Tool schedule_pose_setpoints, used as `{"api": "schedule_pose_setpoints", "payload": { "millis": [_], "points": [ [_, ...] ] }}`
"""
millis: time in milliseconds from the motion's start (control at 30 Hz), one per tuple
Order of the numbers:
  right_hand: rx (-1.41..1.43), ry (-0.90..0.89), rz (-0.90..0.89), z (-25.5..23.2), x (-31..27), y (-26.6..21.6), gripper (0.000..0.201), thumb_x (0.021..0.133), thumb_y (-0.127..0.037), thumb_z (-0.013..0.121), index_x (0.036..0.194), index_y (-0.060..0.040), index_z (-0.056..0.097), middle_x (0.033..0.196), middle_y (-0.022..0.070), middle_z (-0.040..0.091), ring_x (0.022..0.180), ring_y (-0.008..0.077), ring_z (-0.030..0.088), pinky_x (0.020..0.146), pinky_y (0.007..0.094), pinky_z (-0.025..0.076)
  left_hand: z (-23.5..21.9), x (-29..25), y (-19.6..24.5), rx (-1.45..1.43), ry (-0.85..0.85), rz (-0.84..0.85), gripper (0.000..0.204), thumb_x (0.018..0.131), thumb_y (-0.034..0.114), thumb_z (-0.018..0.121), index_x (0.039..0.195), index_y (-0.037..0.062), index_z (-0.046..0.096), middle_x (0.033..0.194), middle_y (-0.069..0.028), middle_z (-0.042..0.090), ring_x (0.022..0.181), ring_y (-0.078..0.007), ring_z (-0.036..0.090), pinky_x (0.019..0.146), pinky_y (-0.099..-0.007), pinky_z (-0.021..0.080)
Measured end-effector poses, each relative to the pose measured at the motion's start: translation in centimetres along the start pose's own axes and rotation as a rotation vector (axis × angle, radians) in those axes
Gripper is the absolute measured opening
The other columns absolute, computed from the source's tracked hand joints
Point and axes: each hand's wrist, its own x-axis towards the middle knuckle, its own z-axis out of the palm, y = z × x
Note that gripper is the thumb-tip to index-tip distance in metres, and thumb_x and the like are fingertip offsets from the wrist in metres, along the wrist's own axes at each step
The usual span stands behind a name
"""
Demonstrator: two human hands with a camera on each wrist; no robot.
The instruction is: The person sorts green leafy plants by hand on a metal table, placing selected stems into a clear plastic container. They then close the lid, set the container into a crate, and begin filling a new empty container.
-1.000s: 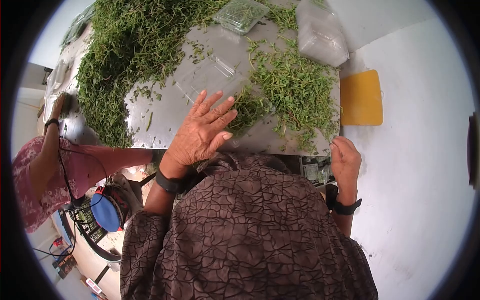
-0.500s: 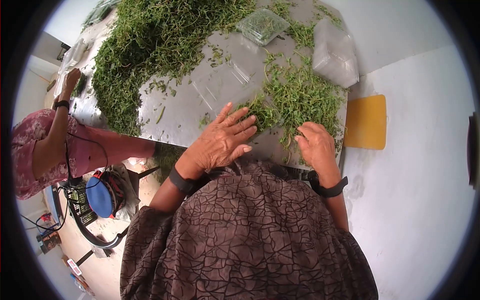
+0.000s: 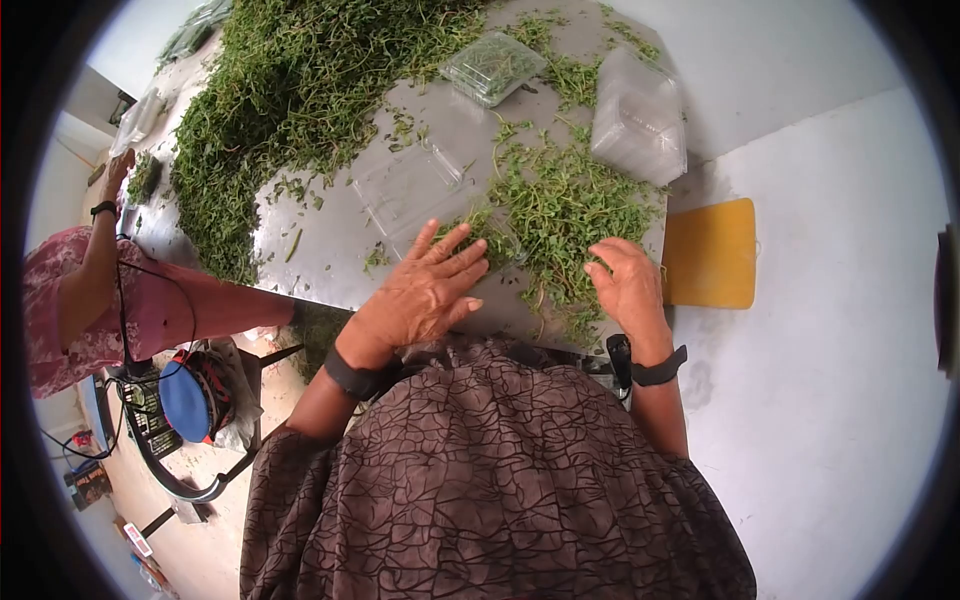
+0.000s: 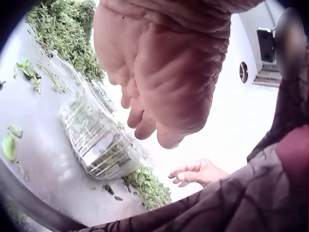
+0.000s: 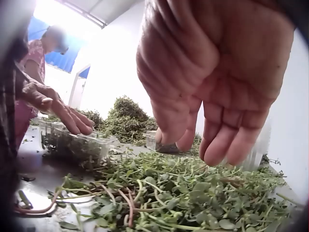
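My left hand [image 3: 415, 295] is spread, fingers straight, over the filled half of a clear plastic clamshell box [image 5: 72, 145]. In the right wrist view its fingertips lie at the top of the leafy green stems inside. The box's see-through lid [image 3: 400, 190] is laid back on the metal table, away from me. Just above a loose pile of greens [image 3: 565, 205] hangs my right hand [image 3: 632, 300], fingers loosely bent and nothing between them. The right wrist view shows its fingertips close over the leaves.
A large heap of greens [image 3: 290, 90] covers the table's far left. Farther back are a closed, filled box [image 3: 492, 68] and a stack of clear containers [image 3: 640, 120]. A yellow board [image 3: 712, 255] stands by the right wall. Another person [image 3: 90, 320] works at left, near a chair [image 3: 190, 480].
My right hand has come in from beyond the table's right edge and is now over the loose greens. My left hand has stayed over the box. The head view has shifted slightly.
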Motion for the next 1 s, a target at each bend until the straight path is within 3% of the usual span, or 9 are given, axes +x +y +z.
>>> {"api": "schedule_pose_setpoints", "payload": {
  "millis": [67, 167, 300, 433, 600, 733, 833, 900, 1000],
  "points": [
    [-0.010, 0.046, 0.057, -0.6, 0.5, 0.7, 0.024, 0.075, -0.008, 0.069, 0.098, 0.0001, 0.067, 0.105, 0.0161, 0.064, 0.095, 0.0327, 0.061, 0.082, 0.0399, 0.050, -1.2, -0.6, 0.2, -0.061, 0.133, -0.080, 0.048, 0.082, 0.022, 0.063, 0.126, 0.0050, 0.053, 0.142, -0.0093, 0.042, 0.137, -0.0296, 0.028, 0.115, -0.0466, 0.014],
    [0.005, 0.072, 0.080, -0.8, 1.5, 1.9, 0.025, 0.075, -0.008, 0.069, 0.098, 0.0003, 0.067, 0.104, 0.0170, 0.064, 0.094, 0.0334, 0.061, 0.082, 0.0401, 0.050, -0.9, -2.4, -0.5, -0.069, 0.203, -0.206, 0.048, 0.081, 0.019, 0.065, 0.125, 0.0053, 0.054, 0.141, -0.0097, 0.042, 0.134, -0.0310, 0.032, 0.113, -0.0484, 0.021],
    [0.015, 0.138, -0.047, 0.0, 3.4, 2.5, 0.030, 0.074, -0.008, 0.070, 0.103, -0.0005, 0.065, 0.105, 0.0178, 0.063, 0.093, 0.0342, 0.061, 0.081, 0.0407, 0.049, -0.5, -3.9, 0.1, -0.032, 0.272, -0.245, 0.048, 0.072, 0.011, 0.072, 0.117, 0.0041, 0.057, 0.137, -0.0118, 0.046, 0.115, -0.0346, 0.049, 0.095, -0.0441, 0.041],
    [-0.009, 0.114, -0.123, 1.0, 5.3, 2.9, 0.030, 0.074, -0.009, 0.070, 0.103, -0.0019, 0.065, 0.095, 0.0167, 0.063, 0.086, 0.0343, 0.061, 0.076, 0.0422, 0.049, 0.6, -4.5, 0.8, -0.033, 0.331, -0.288, 0.047, 0.070, 0.010, 0.073, 0.114, 0.0038, 0.057, 0.132, -0.0127, 0.050, 0.105, -0.0335, 0.053, 0.087, -0.0423, 0.043],
    [-0.171, 0.004, -0.137, 2.1, 6.0, 4.2, 0.008, 0.071, -0.005, 0.065, 0.078, -0.0028, 0.064, 0.068, 0.0136, 0.055, 0.072, 0.0331, 0.057, 0.063, 0.0434, 0.047, 1.5, -4.7, 1.4, -0.064, 0.334, -0.366, 0.047, 0.070, 0.006, 0.071, 0.115, 0.0052, 0.057, 0.127, -0.0132, 0.053, 0.101, -0.0330, 0.056, 0.086, -0.0418, 0.045],
    [-0.134, 0.046, -0.103, 1.3, 5.3, 4.4, 0.002, 0.069, -0.004, 0.063, 0.070, -0.0036, 0.062, 0.064, 0.0137, 0.054, 0.068, 0.0325, 0.057, 0.060, 0.0418, 0.046, 2.6, -4.6, 1.1, -0.100, 0.432, -0.338, 0.047, 0.069, 0.004, 0.070, 0.114, 0.0055, 0.058, 0.127, -0.0135, 0.053, 0.101, -0.0333, 0.056, 0.085, -0.0411, 0.047],
    [0.081, 0.011, -0.070, -0.5, 4.7, 4.0, 0.002, 0.071, -0.005, 0.063, 0.073, -0.0036, 0.064, 0.068, 0.0132, 0.058, 0.065, 0.0300, 0.057, 0.059, 0.0390, 0.046, 2.9, -4.2, 0.7, -0.119, 0.419, -0.385, 0.046, 0.070, 0.002, 0.069, 0.115, 0.0055, 0.058, 0.126, -0.0138, 0.053, 0.103, -0.0340, 0.056, 0.085, -0.0412, 0.048],
    [0.317, -0.205, 0.083, -1.4, 4.5, 3.8, 0.005, 0.074, -0.007, 0.064, 0.077, -0.0034, 0.066, 0.072, 0.0125, 0.061, 0.065, 0.0271, 0.059, 0.060, 0.0371, 0.046, 2.7, -3.6, 0.4, -0.110, 0.431, -0.364, 0.046, 0.072, -0.001, 0.067, 0.116, 0.0049, 0.057, 0.128, -0.0149, 0.051, 0.107, -0.0350, 0.055, 0.086, -0.0415, 0.050],
    [0.371, -0.146, 0.083, -1.7, 4.6, 4.2, 0.009, 0.077, -0.009, 0.065, 0.082, -0.0034, 0.068, 0.075, 0.0110, 0.063, 0.066, 0.0250, 0.059, 0.060, 0.0353, 0.046, 2.4, -2.5, 0.5, -0.171, 0.481, -0.421, 0.045, 0.074, -0.002, 0.065, 0.117, 0.0044, 0.056, 0.131, -0.0163, 0.049, 0.112, -0.0359, 0.054, 0.086, -0.0407, 0.051]
  ]
}}
